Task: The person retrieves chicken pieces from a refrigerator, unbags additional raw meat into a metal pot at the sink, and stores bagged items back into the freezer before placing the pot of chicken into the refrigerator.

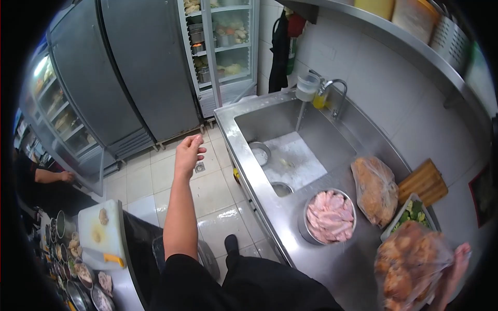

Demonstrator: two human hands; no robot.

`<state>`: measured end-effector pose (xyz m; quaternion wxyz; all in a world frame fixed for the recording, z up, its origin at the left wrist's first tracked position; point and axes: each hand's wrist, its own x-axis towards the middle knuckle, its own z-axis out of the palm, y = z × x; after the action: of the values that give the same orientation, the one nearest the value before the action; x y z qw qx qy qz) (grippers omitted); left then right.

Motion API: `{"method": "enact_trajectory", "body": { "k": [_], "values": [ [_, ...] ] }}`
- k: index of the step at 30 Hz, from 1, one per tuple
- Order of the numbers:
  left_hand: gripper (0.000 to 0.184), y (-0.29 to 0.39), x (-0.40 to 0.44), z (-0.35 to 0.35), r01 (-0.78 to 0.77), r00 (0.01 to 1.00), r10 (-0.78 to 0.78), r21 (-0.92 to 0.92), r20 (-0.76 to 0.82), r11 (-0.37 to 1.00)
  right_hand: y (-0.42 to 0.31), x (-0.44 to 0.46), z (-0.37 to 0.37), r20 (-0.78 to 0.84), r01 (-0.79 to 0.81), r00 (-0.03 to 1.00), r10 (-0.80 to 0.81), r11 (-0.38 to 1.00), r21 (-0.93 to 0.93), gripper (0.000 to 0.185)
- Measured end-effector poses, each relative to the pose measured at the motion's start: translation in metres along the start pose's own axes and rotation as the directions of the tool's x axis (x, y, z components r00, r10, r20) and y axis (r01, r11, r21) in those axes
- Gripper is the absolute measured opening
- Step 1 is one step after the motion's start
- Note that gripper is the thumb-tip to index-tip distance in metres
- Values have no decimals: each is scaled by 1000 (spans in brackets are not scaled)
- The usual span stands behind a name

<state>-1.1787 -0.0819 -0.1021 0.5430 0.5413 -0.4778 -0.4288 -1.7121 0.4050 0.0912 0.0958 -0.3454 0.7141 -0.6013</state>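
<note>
- Bag of browned pieces (407, 262), in clear plastic, at lower right over the steel counter (337, 274); whether it rests there or hangs, I cannot tell
- Right hand (459, 259): at the bag's outer side, fingers just beside or against the plastic; I cannot make out whether they grip it
- Left hand (189, 155): above the tiled floor (215, 189), fingers loosely curled; I cannot tell whether the tips meet
- Tray (389, 230) of greens (412, 213): next to the bag, partly covered by it in my view; beyond, a wooden board (424, 182) and a second filled bag (374, 189)
- Steel pot (305, 232) of raw pink meat (332, 216): near the sink (329, 137)
- Another person's hand (66, 176): far left, near a glass door (93, 171)
</note>
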Motion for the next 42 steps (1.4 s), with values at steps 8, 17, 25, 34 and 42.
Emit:
{"method": "enact_trajectory", "body": {
  "k": [8, 17, 25, 34, 42],
  "values": [
    [34, 21, 187, -148, -8, 1000, 12, 262, -14, 965, -83, 119, 126, -147, 132, 984, -100, 966, 223, 59],
    [37, 71, 403, -20, -462, 877, 321, 447, 357, 766, -142, 165, 428, -43, 104, 995, -95, 928, 357, 41],
    [42, 105, 616, 89, -496, 861, 392, 370, 324, 785, -143, 190, 690, 289, -17, 949, -129, 891, 453, 38],
    [46, 99, 748, 74, -636, 771, 588, 350, 245, 688, -169, 251, 907, 613, -238, 789, -46, 897, 374, 43],
    [28, 114, 835, -94, -608, 794, 595, 164, 126, 777, -194, 281, 1041, 483, -162, 875, -36, 918, 363, 29]
  ]
}}
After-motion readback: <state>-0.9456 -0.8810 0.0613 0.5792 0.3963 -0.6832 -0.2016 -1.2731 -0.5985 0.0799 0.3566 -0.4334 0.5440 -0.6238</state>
